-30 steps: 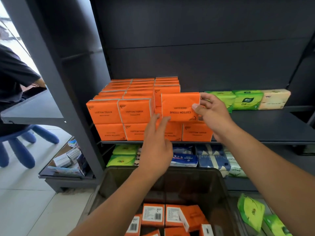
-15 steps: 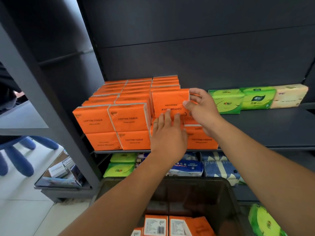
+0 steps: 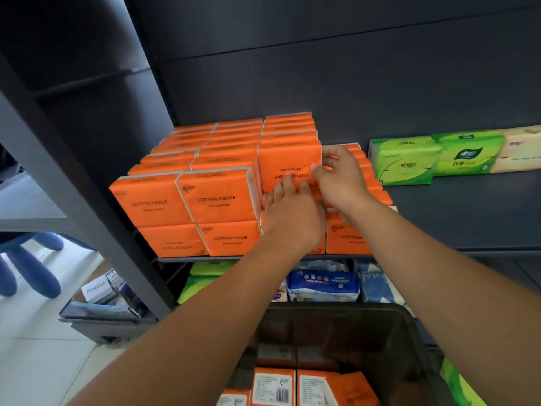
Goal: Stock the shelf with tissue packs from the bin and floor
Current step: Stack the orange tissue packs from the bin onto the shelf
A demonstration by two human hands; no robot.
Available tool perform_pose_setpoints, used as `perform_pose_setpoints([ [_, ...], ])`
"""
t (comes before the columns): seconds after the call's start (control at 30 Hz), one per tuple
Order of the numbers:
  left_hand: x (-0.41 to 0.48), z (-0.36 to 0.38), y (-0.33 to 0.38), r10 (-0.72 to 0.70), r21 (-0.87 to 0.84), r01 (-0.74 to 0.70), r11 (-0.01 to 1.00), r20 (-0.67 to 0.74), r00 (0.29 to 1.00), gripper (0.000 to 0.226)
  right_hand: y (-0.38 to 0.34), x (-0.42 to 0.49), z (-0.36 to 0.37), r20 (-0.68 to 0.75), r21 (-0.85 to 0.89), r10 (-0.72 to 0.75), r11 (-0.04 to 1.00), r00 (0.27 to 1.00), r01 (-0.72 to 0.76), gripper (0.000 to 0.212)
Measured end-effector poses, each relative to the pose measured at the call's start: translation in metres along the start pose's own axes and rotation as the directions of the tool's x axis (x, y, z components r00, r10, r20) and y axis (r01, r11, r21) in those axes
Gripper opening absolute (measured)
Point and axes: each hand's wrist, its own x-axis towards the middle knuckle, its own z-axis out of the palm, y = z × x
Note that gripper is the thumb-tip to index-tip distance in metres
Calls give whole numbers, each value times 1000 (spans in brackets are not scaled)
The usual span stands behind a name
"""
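A dark shelf (image 3: pixel 468 218) carries a two-high block of orange cotton tissue packs (image 3: pixel 216 197), with green packs (image 3: pixel 405 161) apart to the right. Below, a dark bin (image 3: pixel 409 332) holds more orange packs (image 3: pixel 273 386), barcodes up. An upside-down pack (image 3: pixel 288 162) stands on the block; the right hand (image 3: pixel 342 177) pinches its edge, and the left hand (image 3: pixel 292 218) presses its face with straight fingers.
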Motion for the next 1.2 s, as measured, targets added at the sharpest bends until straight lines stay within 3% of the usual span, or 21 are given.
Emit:
perform_pose_setpoints([
  [0.13,4,0,-2,-4,6,4,1000,2,1000,57,0,2,-6,28,-85,11,996,1000,-9,36],
  [0.23,3,-1,-3,-3,12,3,1000,20,1000,58,-8,-2,-16,40,-249,-52,967,998,60,40],
  [0.37,0,-13,-2,0,45,-2,999,34,999,53,-19,-11,-30,150,-496,-102,853,983,164,37],
  [0.53,-20,-28,2,18,52,-18,998,17,1000,47,-25,-35,-52,213,-654,-91,726,973,211,40],
  [0.73,-60,-35,0,27,60,-26,998,-6,1000,41,-33,-80,-76,239,-723,-97,646,966,244,34],
  [0.87,-94,-33,-9,55,37,-52,998,-64,996,36,-33,-118,-87,321,-727,-145,596,936,341,30],
  [1.2,-158,4,-56,78,-10,-80,997,-159,984,28,2,-184,-82,494,-760,99,531,864,374,28],
])
